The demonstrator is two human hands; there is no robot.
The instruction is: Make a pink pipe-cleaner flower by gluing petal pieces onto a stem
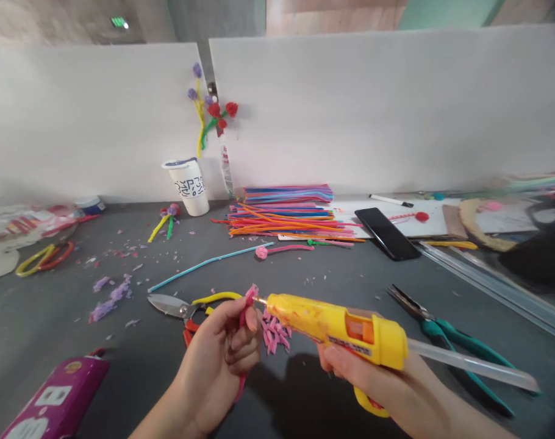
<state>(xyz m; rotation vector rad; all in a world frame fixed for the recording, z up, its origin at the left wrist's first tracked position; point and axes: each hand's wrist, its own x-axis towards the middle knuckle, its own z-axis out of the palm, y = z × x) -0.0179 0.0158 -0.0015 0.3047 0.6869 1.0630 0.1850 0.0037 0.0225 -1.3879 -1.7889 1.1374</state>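
Observation:
My left hand (222,360) pinches a pink pipe cleaner (252,295) whose fuzzy tip sticks up above the fingers; its stem comes out below the palm. In my right hand (373,384) is a yellow hot glue gun (336,323), with a clear glue stick (474,364) jutting from its back. The gun's metal nozzle points left and is at the pink tip; whether they touch I cannot tell. Behind my left hand lies a pile of short pink pipe cleaner pieces (275,334). Scissors with yellow and red handles (181,308) rest partly hidden by that hand.
Green-handled pliers (451,344) lie at right, below a black phone (387,233). Colourful pipe cleaners (286,219) are heaped at the back near a white cup (188,188). A purple power strip (58,396) sits front left. A blue pipe cleaner (208,265) and purple scraps (110,300) are scattered leftward.

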